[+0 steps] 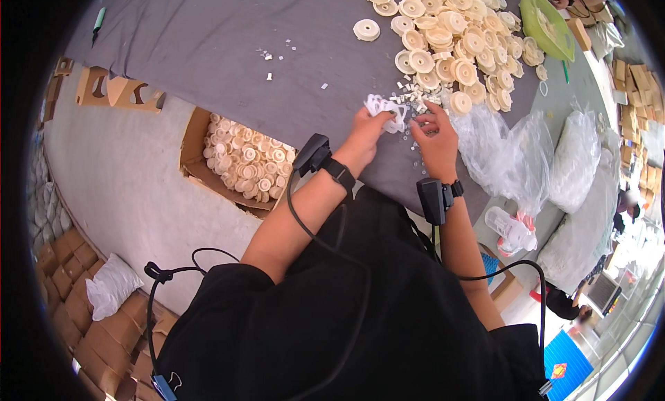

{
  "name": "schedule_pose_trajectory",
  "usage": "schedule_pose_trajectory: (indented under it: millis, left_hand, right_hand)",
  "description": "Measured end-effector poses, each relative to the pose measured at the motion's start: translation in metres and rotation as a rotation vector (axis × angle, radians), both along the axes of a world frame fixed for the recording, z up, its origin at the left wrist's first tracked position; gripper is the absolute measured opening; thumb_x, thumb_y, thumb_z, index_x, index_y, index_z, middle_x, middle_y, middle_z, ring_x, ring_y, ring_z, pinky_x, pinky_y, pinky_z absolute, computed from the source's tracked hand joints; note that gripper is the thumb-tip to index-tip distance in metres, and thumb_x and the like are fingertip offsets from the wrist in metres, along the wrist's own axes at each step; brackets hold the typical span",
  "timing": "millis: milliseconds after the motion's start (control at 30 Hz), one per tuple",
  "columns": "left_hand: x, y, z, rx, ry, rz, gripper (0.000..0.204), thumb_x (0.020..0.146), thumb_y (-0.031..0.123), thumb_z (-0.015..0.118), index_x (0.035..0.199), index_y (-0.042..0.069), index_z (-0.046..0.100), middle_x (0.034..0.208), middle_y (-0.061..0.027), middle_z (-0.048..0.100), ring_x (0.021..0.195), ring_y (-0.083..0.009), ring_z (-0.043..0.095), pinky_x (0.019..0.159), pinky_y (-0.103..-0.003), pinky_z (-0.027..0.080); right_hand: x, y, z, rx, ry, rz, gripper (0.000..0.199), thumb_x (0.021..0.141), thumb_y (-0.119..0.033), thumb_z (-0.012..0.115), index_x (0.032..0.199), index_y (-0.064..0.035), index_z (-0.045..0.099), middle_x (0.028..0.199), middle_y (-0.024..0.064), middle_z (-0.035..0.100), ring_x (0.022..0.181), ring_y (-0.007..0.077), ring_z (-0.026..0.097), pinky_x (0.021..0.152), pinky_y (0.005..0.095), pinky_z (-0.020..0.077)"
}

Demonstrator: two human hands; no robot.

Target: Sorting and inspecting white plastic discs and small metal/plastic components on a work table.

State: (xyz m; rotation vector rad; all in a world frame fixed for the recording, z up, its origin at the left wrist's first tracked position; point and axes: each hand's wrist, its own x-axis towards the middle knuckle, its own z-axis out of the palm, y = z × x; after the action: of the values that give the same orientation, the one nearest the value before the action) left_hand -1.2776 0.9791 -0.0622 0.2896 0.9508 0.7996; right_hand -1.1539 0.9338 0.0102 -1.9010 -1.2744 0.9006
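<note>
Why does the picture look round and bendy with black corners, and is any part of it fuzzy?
Head view: a fisheye lens bends the grey table edge and leaves a black rim; light is soft and even, with little glare; the left hand and right hand and white rings look slightly blurred; the cream discs are fairly sharp; far boxes near the rim are squashed and small.

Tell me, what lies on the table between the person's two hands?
In the head view, small white plastic bits lie scattered on the grey table between the left hand, which holds white rings, and the right hand.
</note>
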Motion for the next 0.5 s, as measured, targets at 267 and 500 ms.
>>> schedule_pose_trajectory:
  millis: [267, 500]
  left_hand:
    - [-0.057, 0.001, -0.019, 0.366, 0.528, -0.236, 0.019, 0.07, 0.005, 0.063, 0.088, 0.001, 0.057, 0.082, -0.0049, 0.062, 0.075, -0.0125, 0.058, 0.064, -0.026, 0.046]
    - [-0.079, 0.009, 0.012, 0.318, 0.409, -0.353, 0.026, 0.071, 0.005, 0.058, 0.097, 0.001, 0.056, 0.086, -0.0036, 0.06, 0.076, -0.011, 0.057, 0.066, -0.025, 0.046]
  right_hand:
    - [0.008, 0.035, -0.078, 0.041, -0.206, 0.072, 0.045, 0.07, -0.021, 0.065, 0.11, -0.0055, 0.053, 0.103, 0.0124, 0.058, 0.092, 0.0257, 0.056, 0.078, 0.0348, 0.0444]
    - [-0.026, 0.047, -0.054, -0.125, 0.361, 0.522, 0.07, 0.066, -0.014, 0.068, 0.128, -0.0053, 0.037, 0.125, 0.0128, 0.044, 0.114, 0.0228, 0.044, 0.095, 0.0336, 0.0354]
